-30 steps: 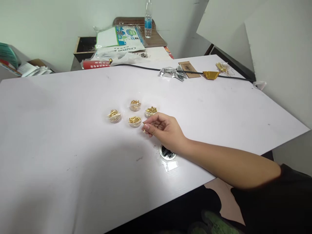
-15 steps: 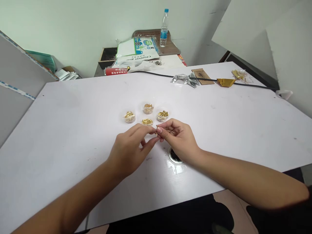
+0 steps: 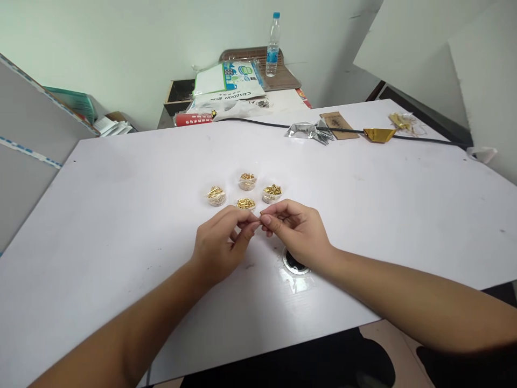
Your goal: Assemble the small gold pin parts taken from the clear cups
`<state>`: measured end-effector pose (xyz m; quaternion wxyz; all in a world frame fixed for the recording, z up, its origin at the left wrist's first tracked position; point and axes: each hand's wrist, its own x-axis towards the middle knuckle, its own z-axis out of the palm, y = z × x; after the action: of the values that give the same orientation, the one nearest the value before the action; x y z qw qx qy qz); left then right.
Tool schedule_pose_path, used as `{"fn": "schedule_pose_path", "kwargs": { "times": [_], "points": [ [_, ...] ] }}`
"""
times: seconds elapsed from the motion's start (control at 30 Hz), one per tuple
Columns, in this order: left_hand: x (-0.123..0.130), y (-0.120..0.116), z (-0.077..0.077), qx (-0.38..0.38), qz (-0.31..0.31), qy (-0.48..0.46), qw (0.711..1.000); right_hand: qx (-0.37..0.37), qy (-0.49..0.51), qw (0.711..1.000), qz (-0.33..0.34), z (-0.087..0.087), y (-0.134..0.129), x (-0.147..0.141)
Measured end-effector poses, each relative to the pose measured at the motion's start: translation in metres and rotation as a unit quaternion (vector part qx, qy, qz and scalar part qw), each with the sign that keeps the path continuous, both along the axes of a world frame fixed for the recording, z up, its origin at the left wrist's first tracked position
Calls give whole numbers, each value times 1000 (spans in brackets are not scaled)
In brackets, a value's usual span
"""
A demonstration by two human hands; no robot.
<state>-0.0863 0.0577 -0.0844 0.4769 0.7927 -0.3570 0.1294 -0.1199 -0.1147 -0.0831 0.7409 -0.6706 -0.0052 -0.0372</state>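
Observation:
My right hand (image 3: pixel 301 230) pinches a small gold-coloured metal pin (image 3: pixel 261 214) between thumb and forefinger; most of it is hidden by the fingertips. Against it, my left hand (image 3: pixel 220 242) has its thumb and forefinger closed, and what they hold is too small to make out. Just beyond my hands stand clear plastic cups of small gold-coloured metal parts: a left cup (image 3: pixel 216 196) with long thin pins, a back cup (image 3: pixel 247 181), a right cup (image 3: pixel 272 194) with short thicker pieces, and a near cup (image 3: pixel 246 204) partly behind my left fingers.
A black round cable grommet (image 3: pixel 294 262) lies under my right wrist. Along the back of the white table (image 3: pixel 121 215) run a black cable (image 3: pixel 258 124), a silver foil packet (image 3: pixel 302 130), cardboard (image 3: pixel 338 125) and gold foil (image 3: pixel 378 134). A water bottle (image 3: pixel 273 48) stands behind.
My left thumb and forefinger have closed together at the right fingertips, where a gap stood between them before. The pin is now more hidden. The view has shifted slightly.

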Motion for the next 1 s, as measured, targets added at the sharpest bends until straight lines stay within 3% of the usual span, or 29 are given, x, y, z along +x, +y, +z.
{"fn": "schedule_pose_path", "kwargs": {
  "times": [0.2,0.33,0.47,0.7,1.0],
  "points": [
    [2,5,-4,-125,-52,245,960,-139,-72,988,19,-7,-4,0],
    [2,3,-5,-151,-96,289,940,-264,-187,946,29,-6,-8,-1],
    [2,3,-5,-157,-117,317,928,-333,-241,911,25,-5,-10,1],
    [3,3,-5,-162,-127,348,915,-374,-268,887,20,-7,-12,3],
    [4,3,-4,-154,-117,378,905,-378,-282,882,26,-6,-14,3]
  ]
}}
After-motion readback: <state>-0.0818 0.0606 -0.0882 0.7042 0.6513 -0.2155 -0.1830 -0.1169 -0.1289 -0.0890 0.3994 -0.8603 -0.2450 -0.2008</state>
